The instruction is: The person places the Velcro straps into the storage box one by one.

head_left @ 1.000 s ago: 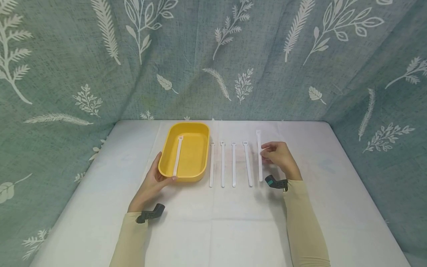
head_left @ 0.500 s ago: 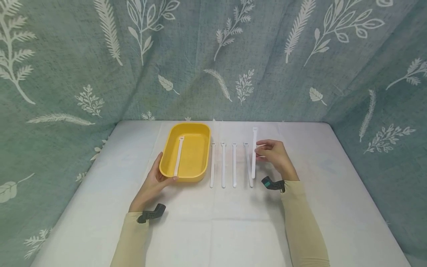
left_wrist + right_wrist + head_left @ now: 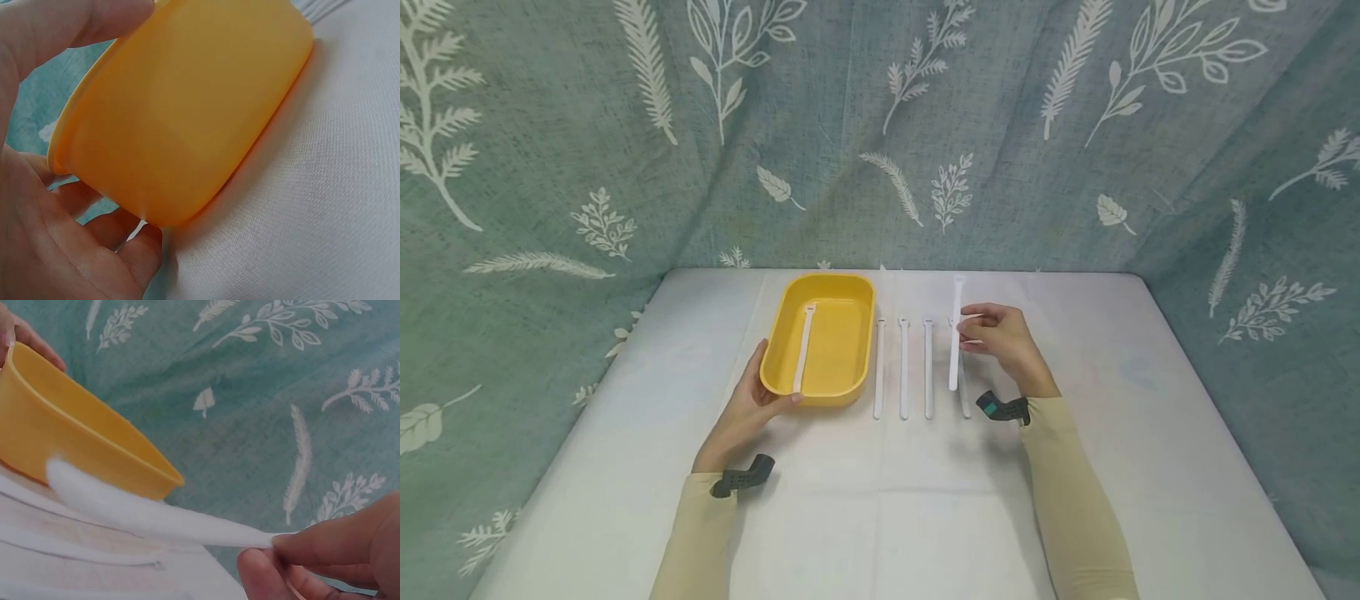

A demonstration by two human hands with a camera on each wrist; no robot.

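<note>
My right hand (image 3: 1002,339) pinches a white cable tie strap (image 3: 956,342) with a slotted head, held up off the table near its middle. In the right wrist view the strap (image 3: 156,519) looks soft and fuzzy, and thumb and fingertips grip its edge. My left hand (image 3: 747,408) holds the near left corner of a yellow tray (image 3: 850,392), thumb over the rim and fingers along the outer wall, as the left wrist view shows. Inside the tray lies one similar strap (image 3: 803,350). Between tray and right hand several more straps (image 3: 904,371) lie side by side; the held one partly covers the rightmost.
A white cloth (image 3: 880,517) covers the table. Green-blue curtains (image 3: 820,100) with white leaf prints hang behind it and at both sides. Dark wrist cameras (image 3: 743,477) sit on both forearms.
The right hand has carried its strap leftward and a little up, from the right end of the row to over the rightmost lying strap. Left hand and tray stay put.
</note>
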